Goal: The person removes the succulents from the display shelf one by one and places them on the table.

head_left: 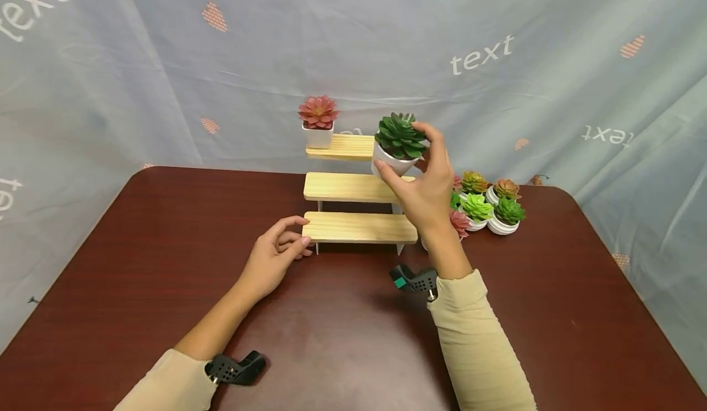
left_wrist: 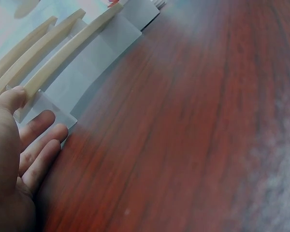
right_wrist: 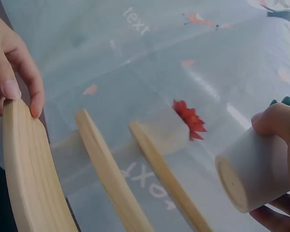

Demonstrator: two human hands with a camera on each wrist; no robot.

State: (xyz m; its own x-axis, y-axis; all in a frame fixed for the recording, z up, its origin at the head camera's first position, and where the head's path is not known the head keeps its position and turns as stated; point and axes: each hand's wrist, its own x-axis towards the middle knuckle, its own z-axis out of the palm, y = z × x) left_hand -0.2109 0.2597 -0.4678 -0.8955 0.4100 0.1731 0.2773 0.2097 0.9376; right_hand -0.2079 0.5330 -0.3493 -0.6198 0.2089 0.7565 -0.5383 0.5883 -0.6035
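Note:
My right hand (head_left: 428,184) holds a green succulent in a white pot (head_left: 393,161) by its sides, raised at the right of the stand's upper steps. In the right wrist view the pot (right_wrist: 256,169) is tilted and shows its round base. A three-step wooden stand (head_left: 359,227) with clear supports is on the table. Thumb and forefinger of my left hand (head_left: 273,254) grip the left end of its lowest step, and the other fingers curl below beside the clear support (left_wrist: 58,111). A red succulent in a white square pot (head_left: 318,132) occupies the top step's left end.
Several small potted succulents (head_left: 476,207) in green, orange and red cluster on the table right of the stand, partly behind my right hand. The dark red-brown table (head_left: 166,245) reaches back to a grey printed curtain (head_left: 265,43).

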